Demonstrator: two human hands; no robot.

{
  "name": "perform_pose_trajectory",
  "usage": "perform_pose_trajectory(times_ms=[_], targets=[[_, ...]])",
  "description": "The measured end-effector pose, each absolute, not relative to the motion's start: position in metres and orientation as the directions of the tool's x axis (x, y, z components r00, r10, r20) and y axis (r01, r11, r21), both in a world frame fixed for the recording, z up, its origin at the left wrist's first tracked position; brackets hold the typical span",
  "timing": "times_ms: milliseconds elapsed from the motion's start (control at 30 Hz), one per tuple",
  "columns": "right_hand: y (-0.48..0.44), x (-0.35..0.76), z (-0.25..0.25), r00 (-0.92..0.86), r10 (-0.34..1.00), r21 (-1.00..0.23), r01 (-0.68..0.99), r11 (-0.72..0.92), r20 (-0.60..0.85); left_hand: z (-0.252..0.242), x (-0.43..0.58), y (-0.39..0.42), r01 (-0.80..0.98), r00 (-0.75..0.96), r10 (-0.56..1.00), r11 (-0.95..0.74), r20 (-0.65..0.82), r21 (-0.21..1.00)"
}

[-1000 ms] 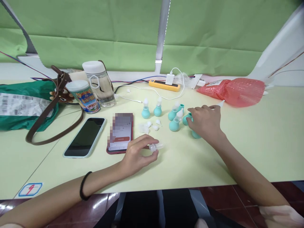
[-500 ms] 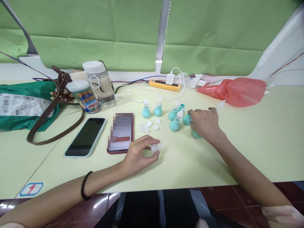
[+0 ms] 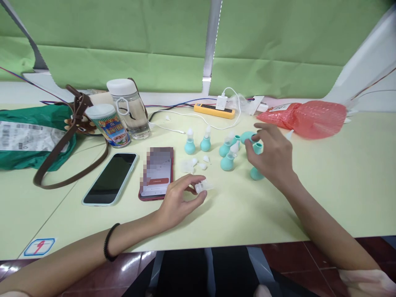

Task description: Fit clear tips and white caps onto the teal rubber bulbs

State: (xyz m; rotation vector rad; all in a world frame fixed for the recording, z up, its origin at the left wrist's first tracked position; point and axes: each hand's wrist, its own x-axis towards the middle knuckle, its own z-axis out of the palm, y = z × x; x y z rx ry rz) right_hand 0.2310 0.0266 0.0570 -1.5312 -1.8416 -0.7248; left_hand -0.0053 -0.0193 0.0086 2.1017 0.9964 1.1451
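Between the thumb and fingertips of my left hand (image 3: pixel 182 199) is a small clear plastic nozzle (image 3: pixel 202 186), its narrow end pointing right. My right hand (image 3: pixel 270 152) pinches a teal rubber bulb (image 3: pixel 247 137) that lies tilted, raised a little over the table. Just below it a teal bulb without a nozzle (image 3: pixel 256 173) stands partly behind my fingers. Left of my right hand stand several teal bulbs with clear tips, among them one in front (image 3: pixel 227 162) and one farther left (image 3: pixel 189 146). Small loose clear pieces (image 3: pixel 202 166) lie above my left hand.
Two phones, a pale-cased one (image 3: pixel 110 179) and a red-cased one (image 3: pixel 156 175), lie at the left. Behind them are a noodle cup (image 3: pixel 111 128), a water bottle (image 3: pixel 134 113), a brown strap (image 3: pixel 74 181) and a green package (image 3: pixel 37 142). A yellow power strip (image 3: pixel 201 109) and red bag (image 3: pixel 321 119) sit at the back.
My right hand has lifted a teal bulb up from among the others and tipped it sideways. The nozzle in my left hand has shifted slightly upward.
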Motion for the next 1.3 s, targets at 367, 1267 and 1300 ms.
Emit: perform_pose_trajectory(times_ms=[367,1267,1300], targets=[[-0.015,0.176,0.031,-0.503,0.596,-0.358,0.493,0.793,0.626,0.010,-0.007,-0.013,0.262,0.351,0.862,-0.465,0.366,0.846],[-0.020,0.164,0.019,-0.414,0.827,-0.636,0.532,0.559,0.380,0.013,-0.005,-0.017,-0.041,0.361,0.883,-0.306,0.299,0.951],[-0.020,0.164,0.019,-0.412,0.828,-0.645,0.524,0.556,0.380,0.013,-0.005,-0.016,-0.036,0.368,0.881,-0.307,0.298,0.951]])
